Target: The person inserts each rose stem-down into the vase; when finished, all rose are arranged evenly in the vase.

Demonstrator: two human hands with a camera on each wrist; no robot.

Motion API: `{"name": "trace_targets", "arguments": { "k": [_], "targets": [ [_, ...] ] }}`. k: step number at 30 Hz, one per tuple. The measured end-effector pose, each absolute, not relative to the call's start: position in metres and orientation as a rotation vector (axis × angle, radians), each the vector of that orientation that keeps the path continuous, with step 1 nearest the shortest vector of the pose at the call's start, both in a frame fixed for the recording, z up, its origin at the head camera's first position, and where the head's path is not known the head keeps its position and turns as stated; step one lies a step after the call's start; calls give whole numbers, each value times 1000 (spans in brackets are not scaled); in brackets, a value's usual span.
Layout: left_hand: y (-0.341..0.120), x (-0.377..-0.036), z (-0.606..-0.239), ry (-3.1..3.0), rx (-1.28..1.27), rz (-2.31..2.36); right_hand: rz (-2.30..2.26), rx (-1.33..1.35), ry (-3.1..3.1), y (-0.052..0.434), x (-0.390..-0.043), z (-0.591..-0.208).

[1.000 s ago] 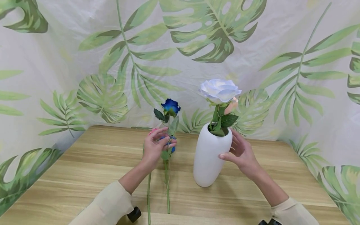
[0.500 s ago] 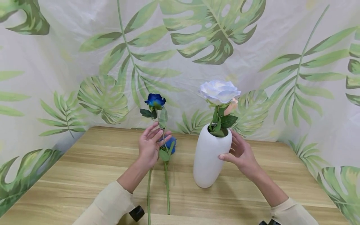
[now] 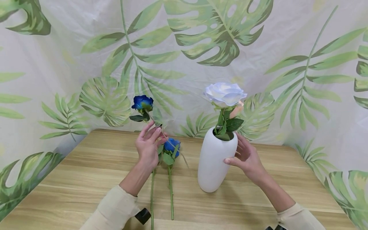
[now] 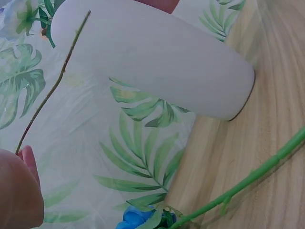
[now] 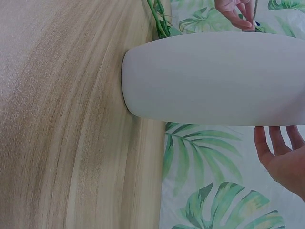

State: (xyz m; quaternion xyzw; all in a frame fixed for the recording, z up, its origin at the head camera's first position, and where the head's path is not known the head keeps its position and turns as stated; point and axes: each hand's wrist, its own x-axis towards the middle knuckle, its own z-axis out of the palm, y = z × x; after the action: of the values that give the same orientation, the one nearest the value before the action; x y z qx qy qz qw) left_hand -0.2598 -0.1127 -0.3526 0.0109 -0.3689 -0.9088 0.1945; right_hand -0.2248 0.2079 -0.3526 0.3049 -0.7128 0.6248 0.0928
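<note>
We hold a blue rose (image 3: 142,103) up in our left hand (image 3: 148,148), the fingertips pinching its thin stem just below the leaves, so the bloom leans up and to the left above the table (image 3: 86,179), clear of the wood. The bare lower end of the stem slants down to the right toward the vase (image 3: 214,163); in the left wrist view that stem (image 4: 47,93) runs as a thin dark line from our fingers across the front of the vase (image 4: 157,57). Just below and right of the left hand a second blue rose (image 3: 172,145) lies flat on the table, its green stem (image 3: 171,191) reaching back toward us, with another green stem (image 3: 151,198) lying just beside it. The white vase stands upright right of the lying rose, and a large white rose (image 3: 225,93) with dark leaves rises from its mouth. Our right hand (image 3: 246,157) is at the vase's upper right side, fingers relaxed and spread; the thumb seems to touch the wall, while the right wrist view shows the fingers (image 5: 281,152) slightly apart from it. A leaf-print cloth (image 3: 184,48) hangs behind and to both sides of the table.
</note>
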Motion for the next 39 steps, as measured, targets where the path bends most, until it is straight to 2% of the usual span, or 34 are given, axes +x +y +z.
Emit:
{"name": "trace_targets", "arguments": {
  "k": [18,39],
  "targets": [
    [-96,-255,-321,-694,56,-2488,1857,909,-2120,209,-225,-353],
    [-73,-248,-284,-558,-127,-2228,1863,897,-2115,208,-226,-351]
  ]
}}
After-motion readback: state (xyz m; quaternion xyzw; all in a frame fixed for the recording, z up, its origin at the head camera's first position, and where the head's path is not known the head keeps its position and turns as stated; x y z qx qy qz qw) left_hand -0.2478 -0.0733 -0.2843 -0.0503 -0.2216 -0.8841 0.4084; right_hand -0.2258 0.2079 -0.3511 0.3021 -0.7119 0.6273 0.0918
